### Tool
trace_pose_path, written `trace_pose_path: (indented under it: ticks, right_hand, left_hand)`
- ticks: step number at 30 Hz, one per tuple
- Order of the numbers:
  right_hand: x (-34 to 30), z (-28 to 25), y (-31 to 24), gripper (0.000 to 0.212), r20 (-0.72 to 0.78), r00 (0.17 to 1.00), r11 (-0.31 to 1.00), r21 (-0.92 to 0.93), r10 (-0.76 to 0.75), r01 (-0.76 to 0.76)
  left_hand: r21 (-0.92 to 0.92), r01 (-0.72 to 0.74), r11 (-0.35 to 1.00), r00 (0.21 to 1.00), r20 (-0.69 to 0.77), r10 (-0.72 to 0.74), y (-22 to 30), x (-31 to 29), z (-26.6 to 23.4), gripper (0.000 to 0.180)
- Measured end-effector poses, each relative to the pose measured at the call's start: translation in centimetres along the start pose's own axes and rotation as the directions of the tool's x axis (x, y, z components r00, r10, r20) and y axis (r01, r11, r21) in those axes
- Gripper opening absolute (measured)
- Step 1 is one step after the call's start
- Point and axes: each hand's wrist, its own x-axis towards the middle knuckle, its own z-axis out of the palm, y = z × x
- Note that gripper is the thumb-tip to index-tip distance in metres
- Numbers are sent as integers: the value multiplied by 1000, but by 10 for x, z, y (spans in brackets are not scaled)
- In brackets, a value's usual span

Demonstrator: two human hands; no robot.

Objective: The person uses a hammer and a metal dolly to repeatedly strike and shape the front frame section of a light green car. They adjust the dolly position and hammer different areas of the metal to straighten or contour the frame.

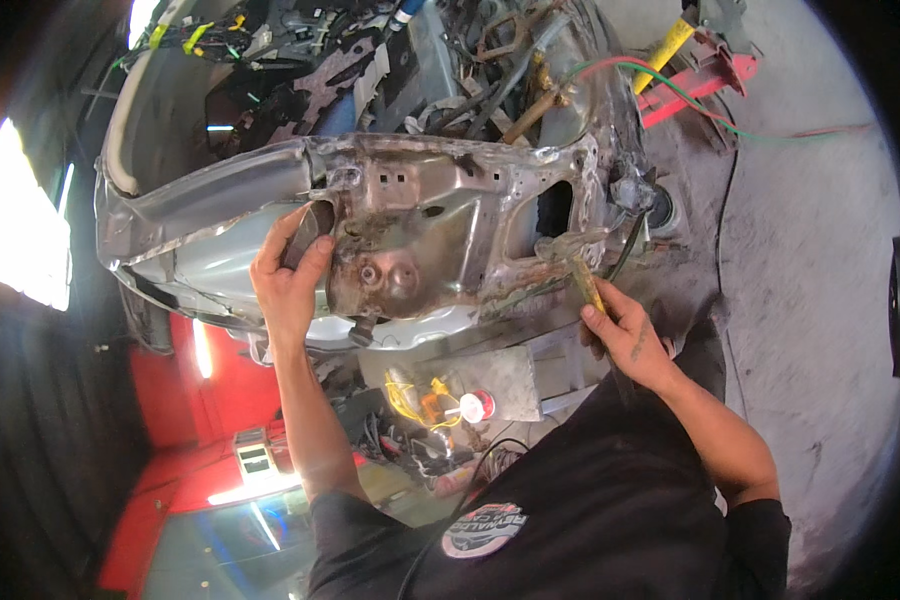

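Observation:
A stripped car body panel [445,215] of bare, rust-stained metal spans the middle of the view, with holes and dents in it. My left hand [292,285] is closed around a dark, smooth metal block [312,232], which looks like a body dolly, at the panel's left part. Whether the block presses on the metal, I cannot tell. My right hand [632,335] grips the handle of a hammer [568,245]. The hammer's metal head overlaps the panel's right end in view, near a large dark opening [553,220]; contact is unclear.
Beyond the panel lie loose wiring and torn parts [340,70]. At the far right stands a red metal frame [698,90] with a yellow bar [664,55], and a red-green hose [690,102] crosses there. Below the panel, a grey board [505,385] bears a yellow cord [402,398] and red-white container [478,404].

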Motion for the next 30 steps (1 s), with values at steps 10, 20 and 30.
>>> trace_pose_path:
  ticks: [10, 20, 30]
  right_hand:
    - [-11, 10, 41, 52, -226, 974, 996, -86, 20, -40]
    - [-11, 55, 34, 54, -184, 975, 966, 202, -126, 163]
    - [7, 120, 69, 52, -259, 956, 984, 72, -138, 162]
  left_hand:
    - [-7, -85, 996, 996, -1, 85, -5, 0, 4, 37]
    - [-54, -190, 980, 982, 1, 190, -24, 10, 2, 38]
    - [-120, -292, 949, 955, 16, 296, -26, 14, 5, 30]
